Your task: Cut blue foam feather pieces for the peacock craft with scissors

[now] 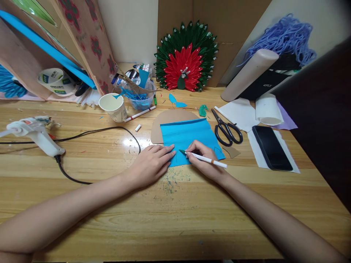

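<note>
Head view: the left hand (153,160) lies flat and relaxed, fingers spread, pressing the near left corner of a blue paper sheet (189,137) that sits near the middle of the tabletop (175,219). The right hand (204,157) pinches a white marker (205,158), its green tip touching the sheet close to the near edge, just beside the left fingertips. The sheet overlaps a brown card shape (164,122) behind it. Black scissors (227,129) lie just to the right of the sheet, and a dark phone (271,148) rests on white paper nearer the right edge. Toward the left edge lies a glue gun (35,133) with its black cord. A paper cup (112,106) stands toward the back, and a red and green paper fan (186,58) leans at the back edge.
</note>
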Demonstrator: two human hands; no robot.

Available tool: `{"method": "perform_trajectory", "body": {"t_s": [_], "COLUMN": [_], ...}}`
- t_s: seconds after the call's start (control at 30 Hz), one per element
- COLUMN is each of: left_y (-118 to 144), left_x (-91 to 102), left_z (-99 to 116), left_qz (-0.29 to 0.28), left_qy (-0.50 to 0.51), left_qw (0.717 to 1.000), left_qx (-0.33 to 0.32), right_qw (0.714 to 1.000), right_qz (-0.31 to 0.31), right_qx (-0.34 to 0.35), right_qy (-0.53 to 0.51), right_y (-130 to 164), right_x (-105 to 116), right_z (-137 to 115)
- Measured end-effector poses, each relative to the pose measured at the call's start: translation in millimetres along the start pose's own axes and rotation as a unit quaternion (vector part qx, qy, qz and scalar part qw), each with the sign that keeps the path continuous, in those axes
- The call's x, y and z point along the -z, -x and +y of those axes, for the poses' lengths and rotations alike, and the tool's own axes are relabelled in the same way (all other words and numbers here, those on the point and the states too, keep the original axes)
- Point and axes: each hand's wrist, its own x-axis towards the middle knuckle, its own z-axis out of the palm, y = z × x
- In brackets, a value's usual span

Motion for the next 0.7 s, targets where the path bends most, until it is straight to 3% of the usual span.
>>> {"method": "perform_trajectory", "body": {"t_s": [0.7], "left_y": [-0.5], "left_x": [-0.1], "left_z": [-0.4], "left_qz": [-0.003], "left_qy": [0.0], "left_qw": [1.0], "left_qx": [-0.001], "right_qw": [0.998], "right_qz": [-0.014], "right_qx": [0.027], "right_qy": [-0.053], "right_y": [0.0], "right_x": [3.4], "right_z": [6.5]}}
